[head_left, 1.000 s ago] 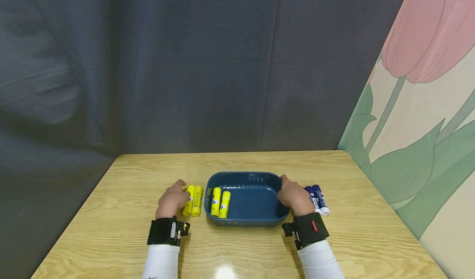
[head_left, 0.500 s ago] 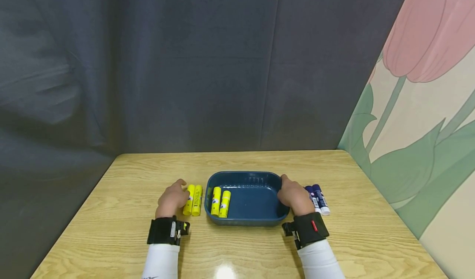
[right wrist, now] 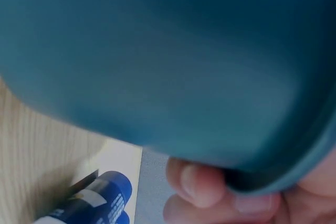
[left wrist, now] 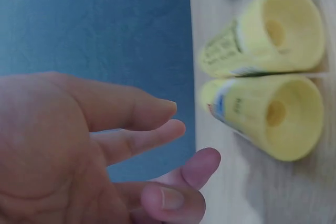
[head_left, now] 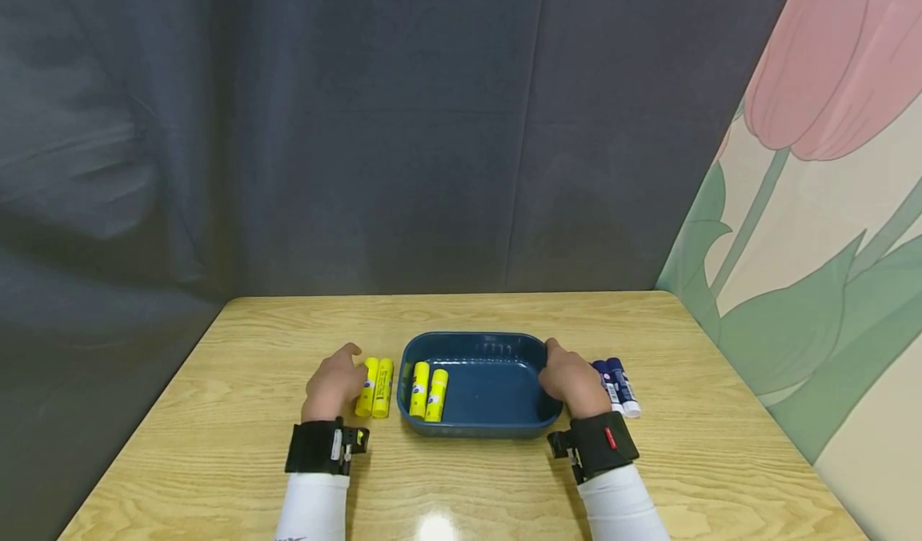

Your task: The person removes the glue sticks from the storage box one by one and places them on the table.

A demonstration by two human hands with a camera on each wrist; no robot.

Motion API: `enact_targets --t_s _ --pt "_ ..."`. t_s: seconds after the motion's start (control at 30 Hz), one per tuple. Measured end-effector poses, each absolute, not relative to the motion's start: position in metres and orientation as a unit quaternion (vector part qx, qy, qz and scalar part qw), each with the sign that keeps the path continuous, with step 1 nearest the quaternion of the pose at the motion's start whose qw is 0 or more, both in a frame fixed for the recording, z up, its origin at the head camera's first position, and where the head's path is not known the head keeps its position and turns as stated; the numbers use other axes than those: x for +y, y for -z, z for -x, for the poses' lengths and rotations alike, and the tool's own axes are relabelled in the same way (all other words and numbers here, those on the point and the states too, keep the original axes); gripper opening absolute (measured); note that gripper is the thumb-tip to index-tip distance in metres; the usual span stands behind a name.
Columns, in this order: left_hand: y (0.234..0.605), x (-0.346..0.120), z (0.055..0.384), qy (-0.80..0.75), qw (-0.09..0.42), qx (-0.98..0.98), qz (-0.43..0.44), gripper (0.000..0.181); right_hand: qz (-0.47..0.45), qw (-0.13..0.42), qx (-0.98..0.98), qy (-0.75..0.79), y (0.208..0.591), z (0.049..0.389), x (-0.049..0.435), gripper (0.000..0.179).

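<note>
My right hand (head_left: 572, 381) grips the right rim of a dark blue rectangular dish (head_left: 490, 430); in the right wrist view its fingers (right wrist: 202, 184) curl under the lip. Two yellow glue sticks (head_left: 435, 397) lie side by side in the left end of the dish. Left of it, my left hand (head_left: 335, 381) hovers beside another pair of yellow glue sticks (head_left: 383, 389) on the table. The left wrist view shows the left fingers (left wrist: 126, 106) loosely bent with nothing between them, apart from the hollow ends of those glue sticks (left wrist: 294, 30).
Two dark blue and white glue sticks (head_left: 623, 389) lie on the wooden table (head_left: 461, 485) just right of my right hand, partly hidden by it. A dark grey curtain (head_left: 374, 141) hangs behind the table, and a tulip-patterned wall (head_left: 828, 229) stands on the right.
My left hand has shifted very slightly upward in the head view. The right hand, the dish and the glue sticks have stayed in place.
</note>
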State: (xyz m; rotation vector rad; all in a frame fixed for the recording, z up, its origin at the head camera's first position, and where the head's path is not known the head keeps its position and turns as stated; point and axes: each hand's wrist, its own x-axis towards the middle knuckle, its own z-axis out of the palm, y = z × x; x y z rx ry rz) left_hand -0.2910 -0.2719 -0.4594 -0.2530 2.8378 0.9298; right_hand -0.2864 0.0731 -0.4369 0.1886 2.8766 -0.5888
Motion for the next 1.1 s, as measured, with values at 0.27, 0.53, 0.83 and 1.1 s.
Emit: enact_targets --t_s 0.27,0.53,0.83,1.1 --pt "0.441 -0.259 0.284 -0.302 0.016 0.951 0.057 0.047 -0.069 0.1 0.972 0.203 0.437 0.286 0.073 0.061" --pt "0.429 -0.239 0.279 -0.304 -0.028 0.952 0.024 0.044 -0.068 0.099 0.972 0.202 0.438 0.287 0.073 0.061" --pt "0.427 -0.21 0.273 -0.317 -0.042 0.948 -0.003 0.04 -0.063 0.098 0.973 0.201 0.438 0.287 0.074 0.06" --pt "0.44 -0.181 0.271 -0.349 0.004 0.937 -0.01 0.045 -0.072 0.101 0.972 0.198 0.439 0.287 0.073 0.06"
